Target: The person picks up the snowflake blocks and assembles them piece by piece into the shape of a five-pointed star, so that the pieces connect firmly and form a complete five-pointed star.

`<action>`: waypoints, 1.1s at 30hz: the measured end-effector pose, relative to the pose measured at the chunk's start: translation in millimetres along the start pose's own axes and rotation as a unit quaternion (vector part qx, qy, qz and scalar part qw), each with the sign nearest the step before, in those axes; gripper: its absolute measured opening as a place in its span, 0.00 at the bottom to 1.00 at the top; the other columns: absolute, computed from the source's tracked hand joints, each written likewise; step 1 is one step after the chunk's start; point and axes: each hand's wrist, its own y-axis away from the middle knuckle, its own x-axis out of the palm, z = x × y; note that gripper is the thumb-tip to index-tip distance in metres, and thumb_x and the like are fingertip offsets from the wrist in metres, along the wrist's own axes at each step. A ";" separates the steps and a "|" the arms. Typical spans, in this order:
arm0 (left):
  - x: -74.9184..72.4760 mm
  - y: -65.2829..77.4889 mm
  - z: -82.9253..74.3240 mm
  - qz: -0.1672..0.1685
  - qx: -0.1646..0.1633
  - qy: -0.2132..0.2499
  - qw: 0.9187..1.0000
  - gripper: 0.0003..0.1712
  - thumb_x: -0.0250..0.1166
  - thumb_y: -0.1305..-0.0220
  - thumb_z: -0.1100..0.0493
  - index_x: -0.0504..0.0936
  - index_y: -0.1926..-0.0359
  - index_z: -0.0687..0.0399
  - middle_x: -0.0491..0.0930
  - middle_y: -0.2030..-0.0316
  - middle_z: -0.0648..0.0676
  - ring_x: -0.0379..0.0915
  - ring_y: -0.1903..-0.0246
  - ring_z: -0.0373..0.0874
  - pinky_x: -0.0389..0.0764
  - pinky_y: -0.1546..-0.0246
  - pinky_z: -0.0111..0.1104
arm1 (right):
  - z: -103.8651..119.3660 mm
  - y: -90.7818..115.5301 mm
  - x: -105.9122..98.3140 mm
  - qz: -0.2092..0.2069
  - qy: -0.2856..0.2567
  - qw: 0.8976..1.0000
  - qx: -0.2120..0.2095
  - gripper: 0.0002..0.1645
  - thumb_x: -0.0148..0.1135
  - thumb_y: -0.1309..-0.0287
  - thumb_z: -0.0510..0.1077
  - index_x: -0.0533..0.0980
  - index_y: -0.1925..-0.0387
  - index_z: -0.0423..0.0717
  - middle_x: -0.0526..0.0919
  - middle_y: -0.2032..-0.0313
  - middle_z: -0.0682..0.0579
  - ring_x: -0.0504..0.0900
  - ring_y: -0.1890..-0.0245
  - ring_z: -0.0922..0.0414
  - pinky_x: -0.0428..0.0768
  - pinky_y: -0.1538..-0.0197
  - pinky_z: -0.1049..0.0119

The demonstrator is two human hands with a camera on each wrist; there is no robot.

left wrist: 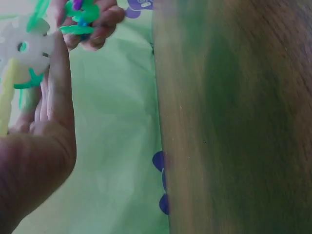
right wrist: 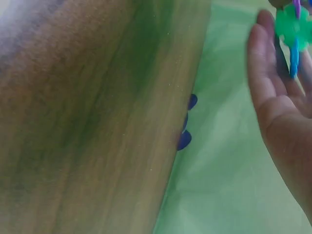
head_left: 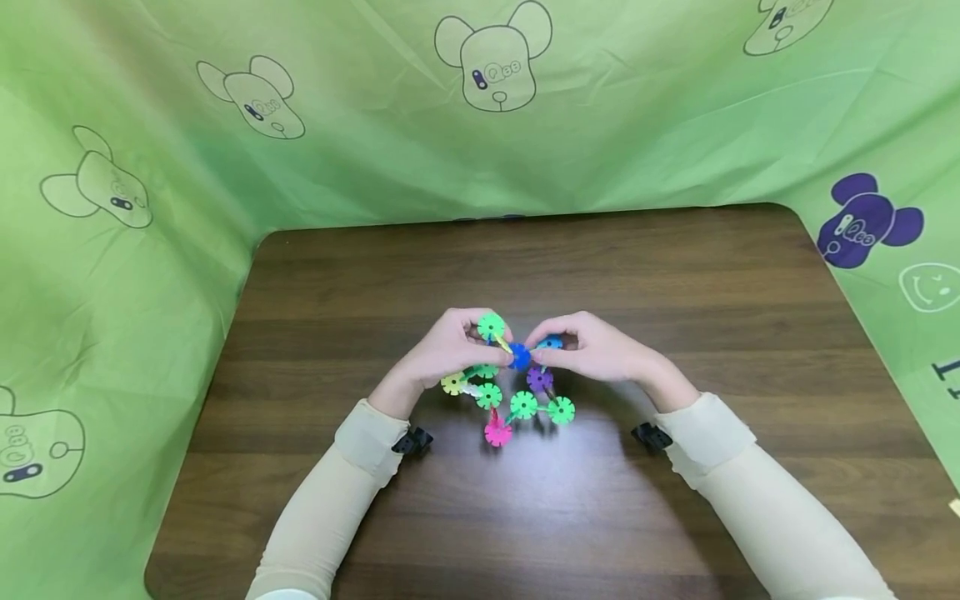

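Observation:
Notched plastic snowflake discs are joined edge to edge into a chain that bends round in a loop. My left hand (head_left: 447, 346) pinches the chain beside a deep blue disc (head_left: 520, 357), with a green disc (head_left: 491, 326) above the fingers. From the other side, my right hand (head_left: 596, 350) pinches at the same blue disc, a lighter blue disc (head_left: 551, 342) by its fingers. Below hang a purple disc (head_left: 538, 379), a pink disc (head_left: 498, 432) and several green ones. A whitish disc (left wrist: 24, 51) appears close up in the left wrist view. Fingers partly hide the join.
The brown wooden table (head_left: 525, 525) extends around both hands. Green printed cloth (head_left: 360, 158) hangs behind it and at the sides. A small black device (head_left: 412, 441) sits at the left wrist, another black device (head_left: 651, 437) at the right.

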 end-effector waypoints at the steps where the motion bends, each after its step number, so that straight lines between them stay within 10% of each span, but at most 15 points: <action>1: -0.7 -0.9 0.9 -0.017 0.001 -0.001 1.000 0.07 0.73 0.41 0.70 0.85 0.62 0.62 0.85 0.71 0.59 0.81 0.73 0.45 0.82 0.69 0.32 | -0.9 1.2 0.2 -0.020 -0.007 1.000 0.000 0.09 0.65 0.28 0.42 0.86 0.51 0.48 0.87 0.65 0.50 0.71 0.78 0.60 0.73 0.70 0.68; 14: 2.4 -10.2 2.7 -0.103 -0.024 0.024 0.994 0.07 0.74 0.42 0.68 0.84 0.64 0.60 0.86 0.73 0.60 0.82 0.74 0.47 0.82 0.70 0.33 | 3.2 8.0 16.4 -0.209 -0.125 0.969 -0.050 0.10 0.68 0.34 0.34 0.86 0.52 0.36 0.88 0.56 0.36 0.84 0.70 0.59 0.80 0.69 0.72; 21: 6.5 -14.4 3.6 -0.121 -0.032 0.049 0.991 0.06 0.74 0.40 0.68 0.84 0.64 0.61 0.87 0.71 0.60 0.83 0.62 0.71 0.84 0.65 0.34 | 5.9 6.0 24.3 -0.272 -0.128 0.952 -0.062 0.10 0.70 0.35 0.35 0.87 0.53 0.35 0.89 0.55 0.43 0.83 0.75 0.60 0.82 0.70 0.71; 33: 11.8 -17.4 7.3 -0.134 0.002 0.084 0.987 0.08 0.73 0.41 0.71 0.83 0.64 0.60 0.87 0.72 0.57 0.87 0.71 0.47 0.85 0.64 0.34 | 7.2 3.6 32.7 -0.324 -0.135 0.933 -0.075 0.10 0.70 0.36 0.32 0.86 0.54 0.33 0.89 0.53 0.42 0.83 0.74 0.61 0.80 0.71 0.74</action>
